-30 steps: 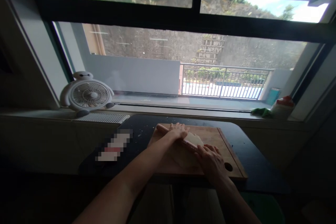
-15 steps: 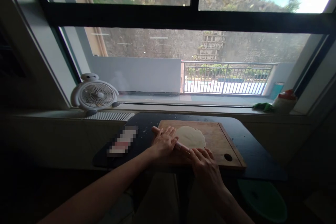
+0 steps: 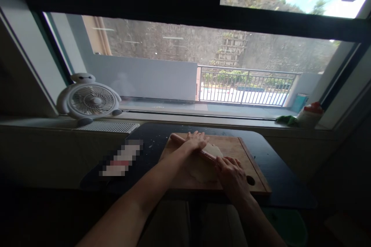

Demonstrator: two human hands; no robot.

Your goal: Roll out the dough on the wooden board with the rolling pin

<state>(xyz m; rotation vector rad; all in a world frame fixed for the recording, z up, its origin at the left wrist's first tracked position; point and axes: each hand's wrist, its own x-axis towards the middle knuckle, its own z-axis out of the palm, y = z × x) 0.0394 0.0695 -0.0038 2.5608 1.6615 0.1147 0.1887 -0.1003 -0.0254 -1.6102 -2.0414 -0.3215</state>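
Note:
A wooden rolling pin [image 3: 208,156] lies slantwise across a thin, pale sheet of dough [image 3: 203,173]. Part of the dough shows beyond the pin and part on the near side, in my arms' shade. My left hand [image 3: 197,141] rests on top of the pin toward its far left end, fingers stretched out and spread over it. Around the near right end curl the fingers of my right hand [image 3: 232,170], which hides that end. Beneath the dough is a wooden cutting board [image 3: 245,154] with a dark oval hole at its near right corner.
The board lies on a dark table [image 3: 278,173] with whitish specks at its far left. A blurred-out item [image 3: 123,158] is on the left side. On the windowsill stand a white fan [image 3: 97,100], a green cloth [image 3: 286,120] and a red-topped container [image 3: 311,115]. Below right is a green stool-like shape [image 3: 290,225].
Both hands and the rolling pin have moved forward over the dough, so more dough shows on the near side. The camera view has tilted and shifted slightly.

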